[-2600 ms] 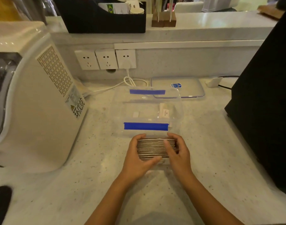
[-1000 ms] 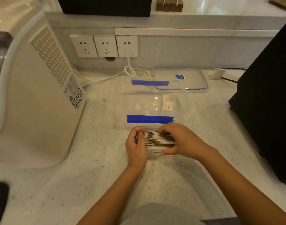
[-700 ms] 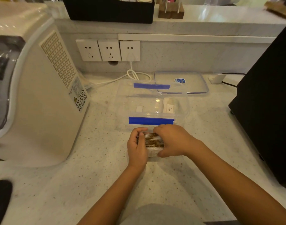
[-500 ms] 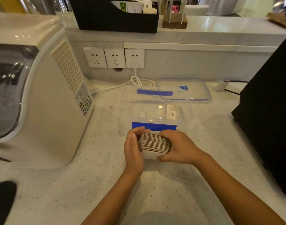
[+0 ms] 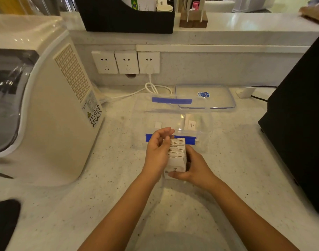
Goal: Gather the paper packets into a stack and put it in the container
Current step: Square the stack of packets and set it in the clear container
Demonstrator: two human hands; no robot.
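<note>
Nearest me, both hands have lifted the stack of paper packets point(image 5: 176, 154) off the worktop point(image 5: 119, 178) and turned it on end. My right hand point(image 5: 195, 167) keeps a clenched grip on its lower part; my left hand point(image 5: 157, 151) steadies its side with fingers partly spread. Gathering therefore looks complete. Just beyond stands the clear container point(image 5: 173, 120), open, blue clips along its edges, a few packets inside. Its lid point(image 5: 205, 96) lies toward the worktop's far edge.
</note>
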